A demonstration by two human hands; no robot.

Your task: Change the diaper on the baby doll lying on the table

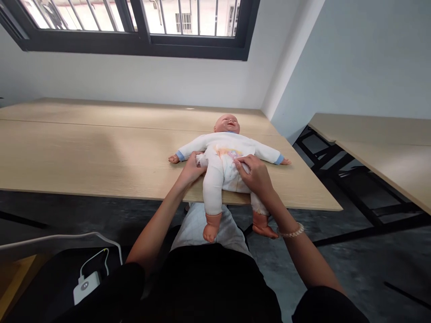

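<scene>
A baby doll (226,152) in a white romper with blue cuffs lies on its back on the wooden table (101,152), arms spread, legs hanging over the near edge. My left hand (191,168) pinches a bunch of the romper cloth at the doll's hip on the left. My right hand (254,172) presses and grips the cloth at the other hip, fingers curled on the fabric. A bead bracelet (291,232) sits on my right wrist.
A second wooden table (387,148) stands at the right, with a black metal frame (353,188) in the gap between. A window (134,27) runs along the back wall. A white power bank with a cable (86,285) rests at lower left on a dark surface.
</scene>
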